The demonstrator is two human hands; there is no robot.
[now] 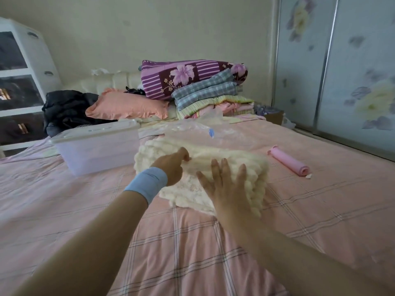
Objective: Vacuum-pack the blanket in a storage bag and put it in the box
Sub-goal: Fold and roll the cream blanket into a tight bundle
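We are gripping the cream blanket [241,155] with our left hand [173,166], fingers curled into its top fold, and pressing our right hand [225,185] flat on it, fingers spread. The storage bag [188,130] is lying at its twelve o'clock, the box [96,146] at ten.

Home bedroom, bed [64,189] w/ pink plaid sheet, pillow [126,107], folded quilts [192,77], sliding wardrobe [352,71]

Illumination: soft, even and rather dim; source cannot be determined. Shadows faint, with only a weak one on the bedsheet [192,253] beside the blanket [213,154]. Focus soft throughout, and the right hand [229,189] is slightly smeared. Wide-angle distortion is marked at the edges: the wardrobe doors [342,71] bow and the drawer unit [23,82] leans inward.
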